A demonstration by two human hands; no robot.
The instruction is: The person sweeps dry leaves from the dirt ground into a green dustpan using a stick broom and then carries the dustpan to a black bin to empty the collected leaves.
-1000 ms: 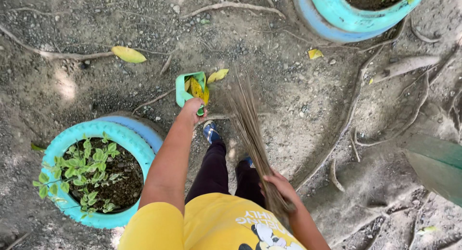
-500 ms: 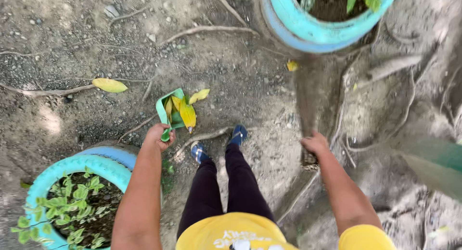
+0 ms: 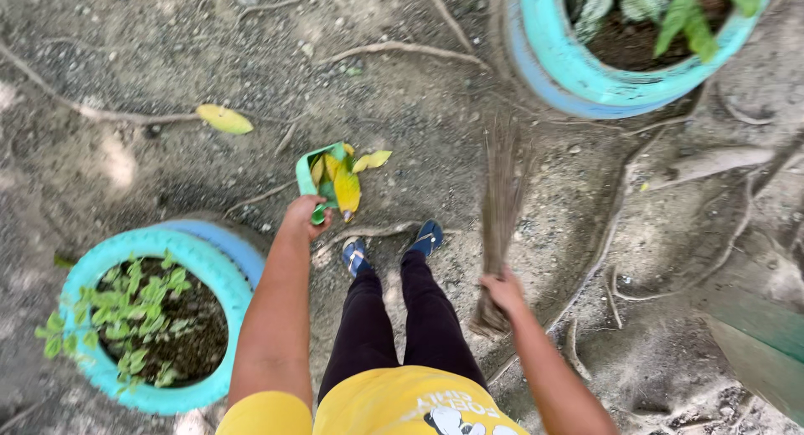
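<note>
Left hand clenches the green plastic dustpan low to retain yellow fallen leaves; right hand grasps the brown twig broom, bristles forward of the grip for sweeping

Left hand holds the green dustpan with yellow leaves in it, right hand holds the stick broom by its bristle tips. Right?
Not quite. The head view shows the right hand gripping the stick broom at its bound handle end, bristle tips fanned out away from the hand. The rest holds: the left hand holds the green dustpan with yellow leaves in it.
</note>
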